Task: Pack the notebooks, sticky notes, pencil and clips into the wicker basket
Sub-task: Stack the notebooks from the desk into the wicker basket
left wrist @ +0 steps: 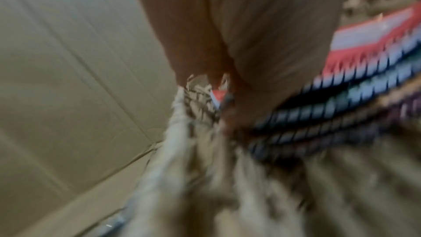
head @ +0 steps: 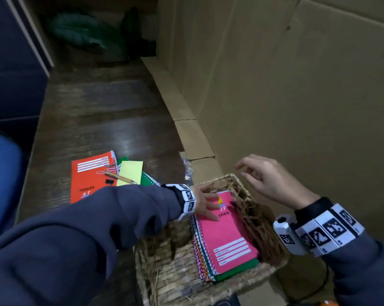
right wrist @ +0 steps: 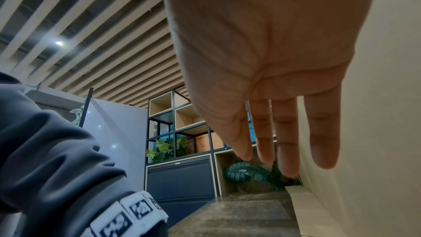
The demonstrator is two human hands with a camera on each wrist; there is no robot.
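Note:
A wicker basket (head: 164, 259) stands at the near right and holds a stack of spiral notebooks with a pink notebook (head: 227, 235) on top. My left hand (head: 205, 206) rests with straight fingers on the far end of that pink cover. My right hand (head: 259, 173) hovers open above the basket's far right corner, holding nothing. On the table to the left lie an orange notebook (head: 87, 180), a yellow sticky note pad (head: 130, 173), a green notebook (head: 147, 180), a pencil (head: 120, 177), paper clips (head: 102, 171) and a black binder clip (head: 109, 181). The left wrist view is blurred and shows the notebook spirals (left wrist: 341, 96).
A tall cardboard wall (head: 274, 85) runs along the right side close to the basket. Crumpled clear plastic (head: 187, 167) lies by the wall. A blue chair (head: 1, 173) sits at the left edge. Dark wooden table (head: 102, 111) stretches away beyond the stationery.

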